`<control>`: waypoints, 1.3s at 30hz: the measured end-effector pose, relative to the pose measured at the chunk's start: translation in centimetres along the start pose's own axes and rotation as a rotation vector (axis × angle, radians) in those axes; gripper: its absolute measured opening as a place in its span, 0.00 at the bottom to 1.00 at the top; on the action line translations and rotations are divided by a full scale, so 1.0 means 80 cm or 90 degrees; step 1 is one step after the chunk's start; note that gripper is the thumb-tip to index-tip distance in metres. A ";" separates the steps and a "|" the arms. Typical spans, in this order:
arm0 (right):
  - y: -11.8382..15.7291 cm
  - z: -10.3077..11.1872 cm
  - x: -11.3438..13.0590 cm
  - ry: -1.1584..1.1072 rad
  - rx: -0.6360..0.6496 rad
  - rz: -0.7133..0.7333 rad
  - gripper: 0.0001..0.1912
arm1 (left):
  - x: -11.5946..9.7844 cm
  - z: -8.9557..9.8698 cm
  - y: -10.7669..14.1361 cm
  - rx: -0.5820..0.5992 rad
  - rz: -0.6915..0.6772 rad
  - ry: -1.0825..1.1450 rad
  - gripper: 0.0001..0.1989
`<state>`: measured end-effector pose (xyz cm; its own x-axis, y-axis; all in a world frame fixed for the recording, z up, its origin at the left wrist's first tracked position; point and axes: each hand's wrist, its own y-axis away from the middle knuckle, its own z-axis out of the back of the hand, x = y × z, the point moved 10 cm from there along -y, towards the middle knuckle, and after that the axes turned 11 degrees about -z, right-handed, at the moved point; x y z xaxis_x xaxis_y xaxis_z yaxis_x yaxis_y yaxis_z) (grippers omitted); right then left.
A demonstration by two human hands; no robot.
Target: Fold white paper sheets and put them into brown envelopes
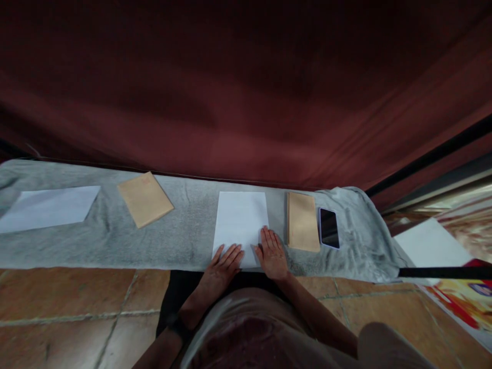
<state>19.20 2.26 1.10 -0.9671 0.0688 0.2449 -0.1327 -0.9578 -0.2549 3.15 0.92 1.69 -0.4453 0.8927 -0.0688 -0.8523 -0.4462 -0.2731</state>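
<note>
A white sheet of paper (241, 218) lies in front of me on a grey cloth-covered surface (192, 225). My left hand (223, 266) rests flat on the sheet's near left corner, its fingers stretched out. Along the near right edge of the paper lies my right hand (272, 256), palm down with the fingers extended. Neither hand grips anything. Just right of my right hand is a stack of brown envelopes (303, 221). Whether the white paper is one sheet or several, I cannot tell.
A phone (329, 228) lies right of the envelope stack. Farther left are a brown envelope (146, 200), set at an angle, and white paper (49, 207). A dark red curtain (230, 102) hangs behind. Black bars (442, 273) stand at the right, above the tiled floor (69, 297).
</note>
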 end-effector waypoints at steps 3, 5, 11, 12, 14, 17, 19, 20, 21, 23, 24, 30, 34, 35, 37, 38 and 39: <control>-0.005 -0.001 0.000 0.002 0.008 -0.005 0.32 | 0.004 -0.005 -0.004 0.012 -0.001 -0.001 0.22; -0.010 -0.001 -0.001 0.002 0.010 -0.012 0.32 | 0.006 -0.005 -0.008 0.018 -0.007 0.004 0.22; -0.024 0.001 -0.005 0.003 -0.001 -0.030 0.31 | 0.016 0.001 -0.019 0.013 -0.025 -0.004 0.22; -0.026 0.003 -0.006 0.003 -0.005 -0.036 0.31 | 0.018 0.001 -0.020 0.013 -0.026 -0.004 0.22; -0.032 0.005 -0.006 0.003 -0.011 -0.046 0.31 | 0.021 -0.002 -0.023 0.017 -0.023 -0.001 0.22; -0.038 0.005 0.006 -0.004 0.004 -0.041 0.31 | 0.022 -0.006 -0.027 0.019 -0.013 0.002 0.22; -0.038 0.001 0.023 -0.021 0.025 -0.018 0.32 | 0.020 -0.004 -0.029 0.017 -0.004 0.010 0.22; -0.036 -0.002 0.033 -0.033 0.034 -0.004 0.31 | 0.020 -0.002 -0.030 0.017 0.003 0.016 0.23; -0.034 -0.005 0.042 -0.045 0.043 0.012 0.31 | 0.020 0.000 -0.031 0.017 0.015 0.022 0.23; -0.026 -0.013 0.059 -0.063 0.054 0.040 0.30 | 0.024 0.006 -0.033 0.012 0.057 0.028 0.25; -0.022 -0.017 0.065 -0.067 0.058 0.051 0.30 | 0.028 0.009 -0.035 0.007 0.084 0.026 0.25; -0.013 -0.035 0.074 -0.024 0.068 0.091 0.29 | 0.034 0.003 -0.046 -0.013 0.164 -0.011 0.27; -0.021 -0.027 0.057 -0.003 0.048 0.056 0.27 | 0.045 -0.005 -0.040 -0.018 0.210 -0.030 0.32; -0.023 -0.024 0.052 -0.001 0.041 0.045 0.27 | 0.049 -0.005 -0.037 -0.017 0.220 -0.032 0.33; -0.025 -0.018 0.041 0.003 0.023 0.026 0.28 | 0.056 -0.005 -0.031 -0.018 0.242 -0.038 0.34; -0.025 -0.015 0.036 0.005 0.014 0.019 0.28 | 0.059 -0.004 -0.027 -0.019 0.254 -0.041 0.34; -0.025 -0.013 0.031 0.008 0.006 0.013 0.29 | 0.062 -0.004 -0.025 -0.021 0.264 -0.043 0.34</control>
<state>16.82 4.60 1.26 -0.9721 0.0525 0.2285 -0.1110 -0.9615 -0.2515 2.69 6.28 1.62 -0.7667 0.6312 -0.1171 -0.5883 -0.7638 -0.2655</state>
